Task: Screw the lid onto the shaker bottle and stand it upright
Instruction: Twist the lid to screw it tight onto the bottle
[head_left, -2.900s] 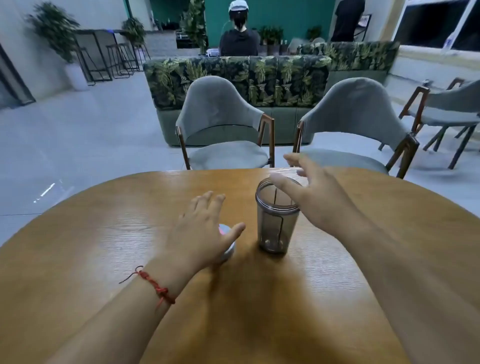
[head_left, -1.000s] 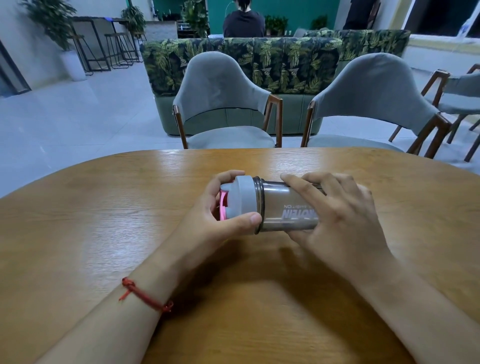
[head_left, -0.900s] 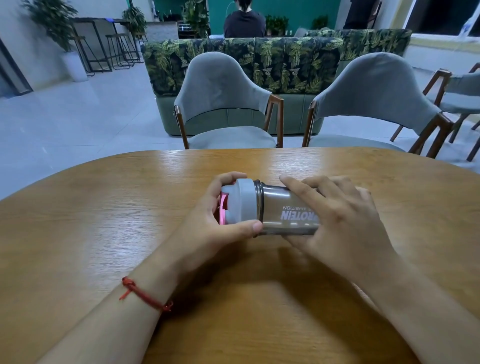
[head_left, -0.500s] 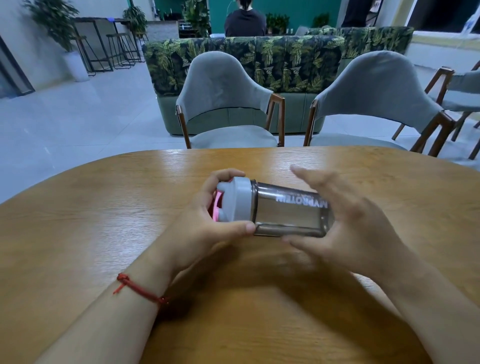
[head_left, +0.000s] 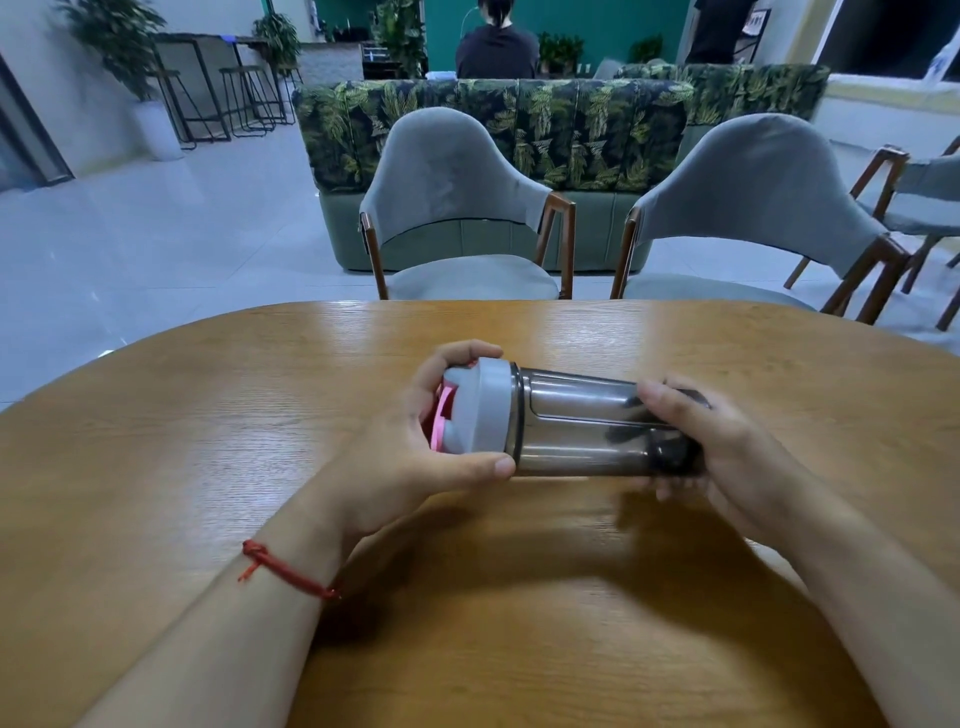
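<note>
A smoky translucent shaker bottle (head_left: 576, 423) lies on its side, held just above the wooden table (head_left: 208, 441) at its middle. A grey lid (head_left: 485, 405) with a pink flip part sits on the bottle's left end. My left hand (head_left: 415, 457) wraps the lid, thumb under it and fingers over the top. My right hand (head_left: 727, 452) grips the bottle's base end on the right, fingers curled around it. The bottle's printed text is turned out of sight.
Two grey chairs (head_left: 457, 208) (head_left: 753, 208) stand at the table's far edge, with a leaf-patterned sofa (head_left: 545, 124) behind them. A person sits beyond the sofa with their back to me. More chairs stand at the far right.
The bottle went from upright and lidless to lying sideways with the lid on it. In the last second my right hand let go, regripped nearer the base, and the bottle rotated.
</note>
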